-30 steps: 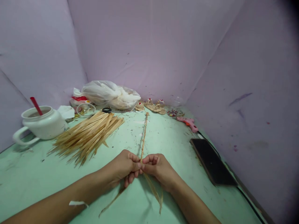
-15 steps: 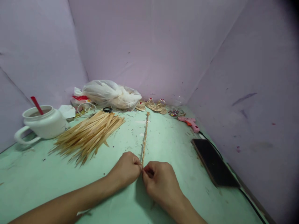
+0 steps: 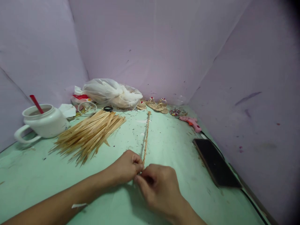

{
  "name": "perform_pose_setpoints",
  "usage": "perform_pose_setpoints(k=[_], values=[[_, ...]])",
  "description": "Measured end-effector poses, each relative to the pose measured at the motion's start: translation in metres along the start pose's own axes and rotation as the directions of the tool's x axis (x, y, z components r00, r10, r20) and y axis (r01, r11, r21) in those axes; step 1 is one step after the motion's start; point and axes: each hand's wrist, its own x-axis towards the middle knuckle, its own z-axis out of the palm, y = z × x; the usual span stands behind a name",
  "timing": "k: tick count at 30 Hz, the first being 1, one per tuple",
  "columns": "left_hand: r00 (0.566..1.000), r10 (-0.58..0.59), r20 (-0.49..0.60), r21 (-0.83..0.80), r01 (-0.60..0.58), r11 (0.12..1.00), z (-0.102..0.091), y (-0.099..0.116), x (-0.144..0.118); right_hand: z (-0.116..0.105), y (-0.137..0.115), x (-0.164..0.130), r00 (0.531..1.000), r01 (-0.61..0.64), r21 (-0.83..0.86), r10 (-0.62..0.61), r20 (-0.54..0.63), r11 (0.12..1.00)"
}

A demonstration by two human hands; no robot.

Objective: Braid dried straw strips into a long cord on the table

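Above the table [image 3: 107, 203], our right hand [image 3: 161, 190] curls, its grip hidden, beside our left hand [image 3: 128, 167], which pinches the near end of the braid [image 3: 146, 137]. Beyond, we see the braid run away from us, right of the straw [image 3: 87, 134].

The left forearm [image 3: 79, 189] slants in from toward the bench's [image 3: 110, 204] near left corner, its wrist almost straight and the left grip [image 3: 128, 167] back upward, fingers curled, thumb pinched against them. From toward the near right corner comes the right grip [image 3: 161, 187], knuckles raised, fingers bent and thumb extended, its slightly blurred fingertips just beside the left thumb.
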Motion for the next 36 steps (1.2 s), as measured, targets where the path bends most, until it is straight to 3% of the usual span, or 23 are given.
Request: perform_pose_setpoints(k=[2, 4, 7, 9, 12, 17, 22, 30, 33, 36], values=[[0.999, -0.033, 0.029, -0.054, 0.035, 0.998, -0.002, 0.005, -0.003, -0.006, 0.002, 0.009, 0.977, -0.2, 0.238, 0.212, -0.026, 0.951], [0.998, -0.049, 0.048, -0.081, 0.053, 0.995, -0.003, 0.009, -0.007, -0.01, 0.004, 0.018, 0.924, -0.35, 0.511, 0.378, 0.053, 0.785], [0.995, 0.004, 0.099, -0.097, 0.006, 0.995, -0.001, 0.012, -0.009, -0.01, 0.005, 0.024, 0.858, -0.505, 0.729, 0.36, 0.366, 0.461], [0.985, 0.072, 0.159, -0.094, -0.057, 0.994, 0.0, 0.011, -0.009, -0.008, 0.005, 0.023, 0.81, -0.586, 0.708, 0.291, 0.509, 0.394], [0.987, 0.093, 0.135, 0.028, -0.098, 0.995, -0.001, 0.006, -0.006, -0.002, 0.006, 0.021, 0.803, -0.593, 0.624, 0.319, 0.503, 0.508], [0.998, 0.035, 0.045, 0.288, -0.047, 0.956, -0.004, 0.009, -0.006, 0.004, 0.011, 0.022, 0.879, -0.464, 0.574, 0.274, 0.389, 0.674], [1.0, -0.009, -0.021, 0.43, 0.017, 0.903, -0.005, 0.018, -0.009, 0.007, 0.011, 0.02, 0.906, -0.423, 0.568, 0.308, 0.291, 0.706], [0.985, 0.112, -0.133, 0.67, 0.006, 0.742, -0.006, 0.016, -0.014, 0.011, 0.013, 0.021, 0.928, -0.372, 0.506, 0.33, 0.175, 0.778], [0.96, 0.153, -0.236, 0.753, 0.081, 0.653, 0.001, 0.021, -0.028, 0.01, 0.013, 0.02, 0.911, -0.41, 0.527, 0.365, 0.192, 0.745], [0.972, 0.139, -0.191, 0.825, 0.082, 0.559, 0.016, 0.023, -0.043, 0.009, 0.01, 0.019, 0.879, -0.47, 0.589, 0.409, 0.244, 0.657]])
